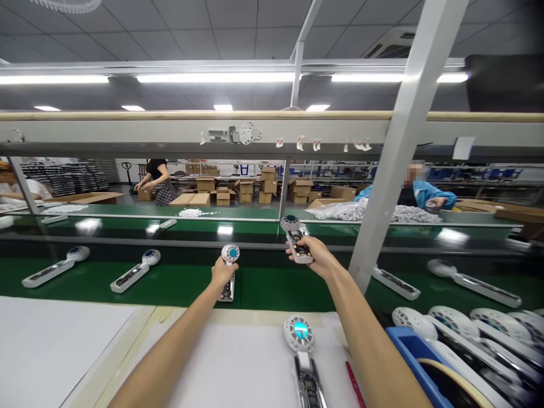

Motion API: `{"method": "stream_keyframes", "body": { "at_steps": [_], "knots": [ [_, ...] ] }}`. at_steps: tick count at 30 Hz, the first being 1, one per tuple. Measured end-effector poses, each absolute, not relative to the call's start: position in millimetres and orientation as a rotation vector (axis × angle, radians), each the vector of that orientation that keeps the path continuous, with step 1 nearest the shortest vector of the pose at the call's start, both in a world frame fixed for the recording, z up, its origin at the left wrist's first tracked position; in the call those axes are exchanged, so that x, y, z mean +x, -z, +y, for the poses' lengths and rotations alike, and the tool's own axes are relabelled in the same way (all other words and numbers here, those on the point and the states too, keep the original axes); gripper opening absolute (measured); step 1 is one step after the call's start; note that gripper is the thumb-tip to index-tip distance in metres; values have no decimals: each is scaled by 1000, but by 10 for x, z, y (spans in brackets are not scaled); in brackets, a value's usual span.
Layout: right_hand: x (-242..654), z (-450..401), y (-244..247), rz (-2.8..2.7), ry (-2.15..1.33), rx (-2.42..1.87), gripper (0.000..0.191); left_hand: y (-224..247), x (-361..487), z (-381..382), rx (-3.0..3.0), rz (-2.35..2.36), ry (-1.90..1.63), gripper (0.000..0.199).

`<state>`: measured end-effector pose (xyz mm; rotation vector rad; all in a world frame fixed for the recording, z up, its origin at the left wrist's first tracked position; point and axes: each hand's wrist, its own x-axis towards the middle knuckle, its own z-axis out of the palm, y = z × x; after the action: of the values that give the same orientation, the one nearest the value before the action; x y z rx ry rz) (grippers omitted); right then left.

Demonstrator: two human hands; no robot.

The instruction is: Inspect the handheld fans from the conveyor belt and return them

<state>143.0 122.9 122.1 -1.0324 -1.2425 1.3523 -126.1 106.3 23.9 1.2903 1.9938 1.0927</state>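
My left hand point(222, 273) is closed around the neck of a white handheld device point(230, 253) with a round vented head, over the green conveyor belt. Circuitry shows in its open handle below my fingers. My right hand point(318, 255) grips the handle of a similar device point(291, 223), raised above the belt with its head tilted up and away. Between my forearms, a third device point(301, 334) lies on the white worktop point(229, 362), its round screen glowing cyan and its handle open.
More devices point(136, 273) lie on the green belt point(263, 283) to both sides. At right, a blue bin point(410, 357) holds a tape roll beside several stacked devices point(476, 345). A red pen point(353, 381) lies by my right forearm. A slanted post point(403, 130) rises at right. Two co-workers stand beyond.
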Motion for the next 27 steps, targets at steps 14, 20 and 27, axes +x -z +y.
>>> {"method": "stream_keyframes", "body": {
  "at_steps": [14, 20, 27],
  "knots": [
    [1359, 487, -1798, -1446, -1124, -507, 80, -161, -1554, 1071, 1667, 2553, -785, 49],
    [1231, 235, -1842, -1523, -1157, -385, 74, -295, -1433, 1055, 1777, 2440, -862, 45],
    [1149, 103, -1835, -1535, -1183, -341, 78, -256, -1348, 1033, 1747, 2423, -990, 39]
  ]
}}
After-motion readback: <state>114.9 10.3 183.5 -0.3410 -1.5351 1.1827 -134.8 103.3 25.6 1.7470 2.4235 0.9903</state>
